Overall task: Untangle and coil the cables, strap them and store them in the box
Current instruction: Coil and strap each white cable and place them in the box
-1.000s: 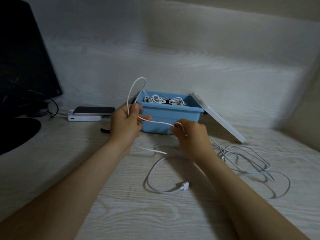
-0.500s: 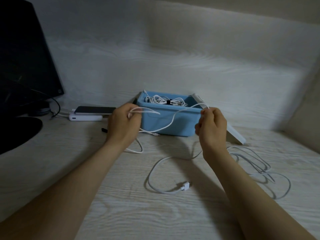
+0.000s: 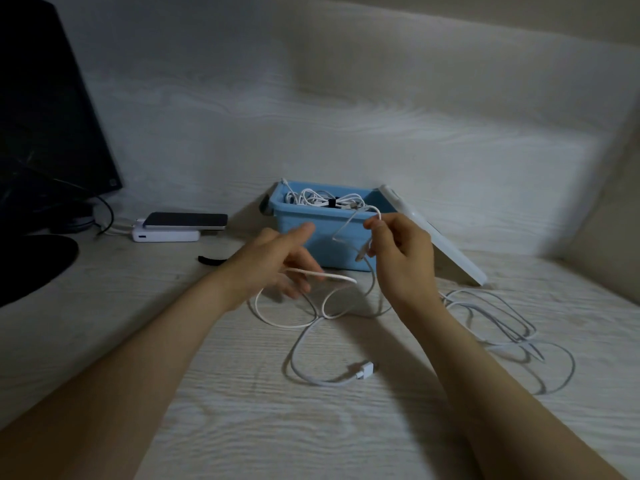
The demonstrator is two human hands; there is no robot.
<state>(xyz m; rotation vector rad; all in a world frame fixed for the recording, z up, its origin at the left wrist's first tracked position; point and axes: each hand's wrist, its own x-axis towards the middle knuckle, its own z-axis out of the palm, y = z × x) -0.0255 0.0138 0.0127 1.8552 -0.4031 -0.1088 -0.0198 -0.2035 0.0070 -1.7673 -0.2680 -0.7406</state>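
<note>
- While the white cable (image 3: 311,318) is only half gathered, a snag is the main risk: its loops cross one another on the desk (image 3: 242,410), and a pull from the right hand could tighten a crossing into a knot.
- The loose plug end (image 3: 363,370) lies free near the front of the desk; it could be dragged through a loop if the cable is drawn up quickly.
- A second heap of cable (image 3: 502,317) lies just right of the right forearm; it could be caught up by the arm, or mixed with the first.
- One end of the cable is pinched in the right hand (image 3: 401,251), which is closed on it in front of the blue box (image 3: 311,244).
- The left hand (image 3: 277,265) is held open with fingers spread, and one strand is draped over it rather than gripped, so that loop may slip off.
- The cable looks thin, white and limp, sagging from the hands in soft curves.
- A strapped bundle (image 3: 329,202) is already stored in the box, whose lid (image 3: 440,237) is leaned against its right side.
- A black strap (image 3: 211,260) is laid on the desk left of the box.
</note>
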